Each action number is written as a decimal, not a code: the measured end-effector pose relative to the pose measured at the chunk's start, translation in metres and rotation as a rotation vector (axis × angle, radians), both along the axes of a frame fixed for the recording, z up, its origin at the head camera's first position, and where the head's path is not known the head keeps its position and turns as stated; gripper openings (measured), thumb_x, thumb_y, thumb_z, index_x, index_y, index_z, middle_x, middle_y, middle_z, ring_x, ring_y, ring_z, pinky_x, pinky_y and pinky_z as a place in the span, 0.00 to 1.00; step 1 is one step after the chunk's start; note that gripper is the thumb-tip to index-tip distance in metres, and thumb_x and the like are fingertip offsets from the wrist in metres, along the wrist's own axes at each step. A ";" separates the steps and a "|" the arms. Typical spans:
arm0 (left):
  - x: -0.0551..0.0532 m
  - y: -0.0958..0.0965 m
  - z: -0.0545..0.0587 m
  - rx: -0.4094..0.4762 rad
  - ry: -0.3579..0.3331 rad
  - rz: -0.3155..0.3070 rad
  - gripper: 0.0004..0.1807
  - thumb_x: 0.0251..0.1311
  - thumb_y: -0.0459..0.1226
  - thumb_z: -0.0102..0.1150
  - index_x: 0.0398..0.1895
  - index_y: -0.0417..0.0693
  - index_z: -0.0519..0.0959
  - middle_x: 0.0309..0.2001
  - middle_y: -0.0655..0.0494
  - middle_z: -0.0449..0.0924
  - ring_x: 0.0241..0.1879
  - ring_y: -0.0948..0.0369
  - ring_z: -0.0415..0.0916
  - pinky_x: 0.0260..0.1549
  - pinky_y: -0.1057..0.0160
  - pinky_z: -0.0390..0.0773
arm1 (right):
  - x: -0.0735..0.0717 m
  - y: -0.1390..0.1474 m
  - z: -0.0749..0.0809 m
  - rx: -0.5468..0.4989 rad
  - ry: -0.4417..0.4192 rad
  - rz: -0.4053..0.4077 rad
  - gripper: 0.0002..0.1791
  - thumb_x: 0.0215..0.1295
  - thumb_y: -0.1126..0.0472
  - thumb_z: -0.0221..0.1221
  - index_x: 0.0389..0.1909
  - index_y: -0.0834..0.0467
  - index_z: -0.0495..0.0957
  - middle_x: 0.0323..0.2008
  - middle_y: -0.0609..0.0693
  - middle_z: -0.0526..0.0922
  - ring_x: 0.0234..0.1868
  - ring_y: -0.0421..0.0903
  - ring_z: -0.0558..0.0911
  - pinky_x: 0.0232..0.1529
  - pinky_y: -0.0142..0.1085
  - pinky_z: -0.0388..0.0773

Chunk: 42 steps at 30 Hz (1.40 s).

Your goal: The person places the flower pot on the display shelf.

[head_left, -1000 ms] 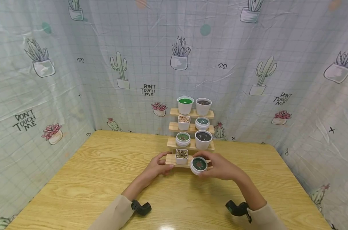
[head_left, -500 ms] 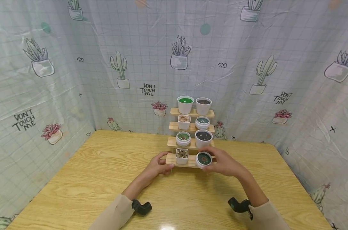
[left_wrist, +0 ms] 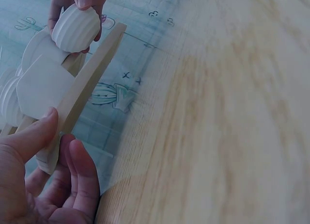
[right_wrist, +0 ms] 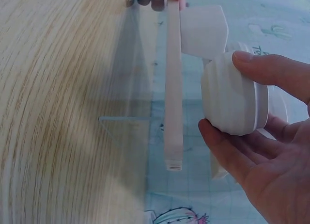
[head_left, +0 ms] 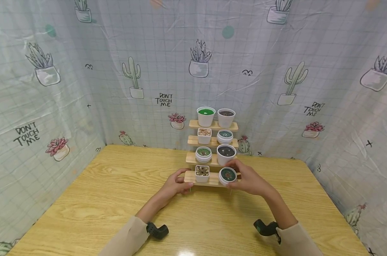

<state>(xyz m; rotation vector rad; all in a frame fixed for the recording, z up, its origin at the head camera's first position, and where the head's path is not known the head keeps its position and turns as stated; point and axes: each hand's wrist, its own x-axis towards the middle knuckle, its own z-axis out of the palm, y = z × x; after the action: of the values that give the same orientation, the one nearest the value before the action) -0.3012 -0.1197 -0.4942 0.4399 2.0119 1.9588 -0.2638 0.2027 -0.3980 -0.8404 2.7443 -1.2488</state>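
Note:
My right hand holds a small round white pot with a dark green filling, thumb and fingers around its ribbed side. In the right wrist view, a gap shows between this pot and the lowest wooden board. The left end of that board is pinched by my left hand, thumb on top and fingers beneath. A square white pot with pebble-like filling stands on the board's left half.
Higher boards of the tiered stand carry several white pots, among them a dark-filled one right behind my right hand. Clear supports hold the lowest board above the wooden table. A cactus-print curtain hangs behind.
My right hand has carried the round pot right and slightly back, from the front of the lowest board to over its right end. The left hand has stayed on the board.

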 end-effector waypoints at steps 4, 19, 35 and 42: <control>0.000 0.000 0.000 0.001 -0.003 0.000 0.39 0.66 0.38 0.69 0.77 0.50 0.63 0.51 0.49 0.87 0.36 0.61 0.81 0.41 0.61 0.84 | -0.002 0.000 -0.001 0.000 -0.012 -0.015 0.36 0.56 0.63 0.75 0.62 0.65 0.68 0.55 0.61 0.80 0.56 0.57 0.81 0.54 0.52 0.82; 0.000 0.000 -0.001 0.008 -0.005 -0.001 0.39 0.66 0.38 0.69 0.77 0.50 0.63 0.50 0.49 0.87 0.36 0.61 0.82 0.40 0.61 0.84 | -0.006 -0.004 -0.009 0.031 -0.038 -0.105 0.37 0.54 0.63 0.77 0.60 0.66 0.67 0.55 0.62 0.79 0.56 0.57 0.81 0.54 0.49 0.81; 0.001 0.000 0.000 0.018 -0.004 -0.007 0.39 0.66 0.39 0.69 0.78 0.49 0.63 0.51 0.48 0.87 0.38 0.59 0.83 0.41 0.60 0.84 | -0.002 -0.011 -0.011 0.021 -0.098 -0.221 0.36 0.54 0.62 0.77 0.60 0.65 0.69 0.56 0.61 0.80 0.57 0.57 0.82 0.55 0.48 0.83; 0.001 -0.001 0.001 0.022 0.000 -0.012 0.40 0.66 0.38 0.69 0.78 0.49 0.62 0.51 0.47 0.87 0.39 0.59 0.83 0.41 0.60 0.85 | -0.003 -0.013 -0.010 0.003 -0.136 -0.278 0.36 0.53 0.61 0.78 0.59 0.66 0.69 0.56 0.62 0.81 0.58 0.58 0.82 0.55 0.47 0.83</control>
<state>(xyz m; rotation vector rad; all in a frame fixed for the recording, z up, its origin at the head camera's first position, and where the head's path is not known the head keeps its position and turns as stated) -0.3005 -0.1205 -0.4936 0.4557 1.9849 1.9759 -0.2665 0.1899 -0.4075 -0.3651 2.8206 -1.2862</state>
